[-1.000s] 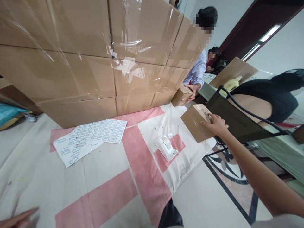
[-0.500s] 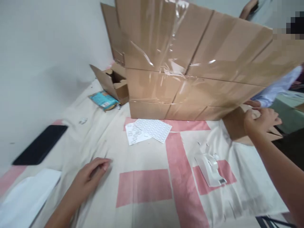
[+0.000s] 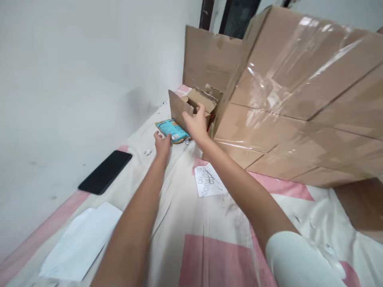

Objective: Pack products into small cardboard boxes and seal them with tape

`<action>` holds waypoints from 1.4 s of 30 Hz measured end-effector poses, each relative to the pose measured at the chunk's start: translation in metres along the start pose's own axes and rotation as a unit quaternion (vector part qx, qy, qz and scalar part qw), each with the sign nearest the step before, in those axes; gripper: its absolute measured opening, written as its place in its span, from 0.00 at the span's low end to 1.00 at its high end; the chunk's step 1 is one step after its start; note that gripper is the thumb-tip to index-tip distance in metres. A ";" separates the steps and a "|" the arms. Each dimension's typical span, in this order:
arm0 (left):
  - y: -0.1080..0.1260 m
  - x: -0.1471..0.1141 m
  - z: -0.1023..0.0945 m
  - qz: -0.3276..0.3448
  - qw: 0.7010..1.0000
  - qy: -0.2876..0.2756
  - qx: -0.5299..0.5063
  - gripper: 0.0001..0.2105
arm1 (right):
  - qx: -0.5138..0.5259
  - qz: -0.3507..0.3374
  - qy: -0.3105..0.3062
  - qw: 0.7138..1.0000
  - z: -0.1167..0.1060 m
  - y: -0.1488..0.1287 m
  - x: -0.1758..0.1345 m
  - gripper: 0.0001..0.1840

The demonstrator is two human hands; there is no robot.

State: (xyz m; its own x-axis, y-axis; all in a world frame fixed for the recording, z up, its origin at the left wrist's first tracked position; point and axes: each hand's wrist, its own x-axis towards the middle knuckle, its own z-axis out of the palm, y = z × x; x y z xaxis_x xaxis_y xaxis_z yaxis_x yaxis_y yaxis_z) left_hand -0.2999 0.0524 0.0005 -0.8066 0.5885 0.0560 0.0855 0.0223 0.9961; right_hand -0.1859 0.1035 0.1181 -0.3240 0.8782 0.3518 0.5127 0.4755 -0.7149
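My left hand [image 3: 163, 144] is by the near edge of a blue snack packet [image 3: 172, 129], thumb and fingers spread, with no grip on it. My right hand [image 3: 196, 122] reaches to the small open cardboard box [image 3: 202, 99] behind the packet. Its thumb and fingers are apart in front of the box's opening, close to the raised flap [image 3: 178, 111]. Whether the fingertips touch the cardboard is hard to see. The box's inside is mostly hidden. A crumpled bit of foil [image 3: 187, 141] lies beside the packet.
Large taped cardboard boxes [image 3: 269, 131] stand stacked on the right. Sticker sheets [image 3: 206, 183] lie under my right forearm. A black phone [image 3: 105, 172] and white paper [image 3: 82, 241] lie to the left, along the wall [image 3: 74, 79].
Both hands have moved forward to the small box and packet, the right one coming across from the far right. The view has swung left; the tape dispenser is mostly out of sight.
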 end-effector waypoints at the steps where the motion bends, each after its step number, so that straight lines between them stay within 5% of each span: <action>1: -0.007 0.002 0.004 0.008 1.000 0.007 -0.004 0.32 | -0.041 0.049 -0.013 0.998 0.013 -0.001 0.021 0.35; 5: -0.026 0.003 0.010 0.030 0.999 0.006 -0.035 0.37 | -0.210 0.025 -0.061 0.975 0.038 0.018 0.053 0.14; 12: -0.019 0.023 0.016 0.016 0.985 0.047 -0.168 0.35 | -0.239 -0.139 -0.093 0.957 0.048 0.019 0.014 0.12; 17: 0.027 0.028 -0.010 0.063 0.955 0.097 -0.272 0.26 | -0.200 -0.225 -0.087 0.950 0.038 -0.013 -0.004 0.16; 21: 0.098 0.012 -0.061 0.155 0.921 0.107 -0.342 0.26 | -0.161 -0.262 -0.048 0.950 -0.002 -0.064 -0.026 0.20; 26: 0.179 -0.084 -0.145 0.361 0.895 0.065 -0.254 0.23 | -0.067 -0.358 -0.010 0.931 -0.097 -0.123 -0.090 0.13; 30: 0.193 -0.185 -0.167 0.393 0.888 0.069 -0.230 0.25 | -0.013 -0.443 -0.062 0.894 -0.166 -0.121 -0.161 0.24; 34: 0.155 -0.287 -0.148 0.277 0.924 0.026 -0.263 0.27 | -0.034 -0.379 -0.182 0.907 -0.209 -0.078 -0.232 0.28; 37: 0.103 -0.368 -0.135 0.191 0.958 -0.053 -0.208 0.26 | -0.035 -0.310 -0.244 0.918 -0.234 -0.028 -0.289 0.11; 39: 0.069 -0.417 -0.131 0.167 0.966 -0.122 -0.155 0.27 | -0.038 -0.251 -0.250 0.934 -0.250 0.004 -0.329 0.03; 42: 0.036 -0.465 -0.133 0.208 0.958 -0.180 -0.082 0.34 | -0.027 -0.191 -0.207 0.959 -0.270 0.040 -0.386 0.05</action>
State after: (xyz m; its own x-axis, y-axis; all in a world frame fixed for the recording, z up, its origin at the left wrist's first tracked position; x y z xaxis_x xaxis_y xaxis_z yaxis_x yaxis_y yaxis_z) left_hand 0.0005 -0.3278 0.0192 -0.4662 0.7605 0.4519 0.2391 -0.3835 0.8921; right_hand 0.1741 -0.2030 0.1165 -0.7785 0.5488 0.3045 0.3304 0.7709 -0.5446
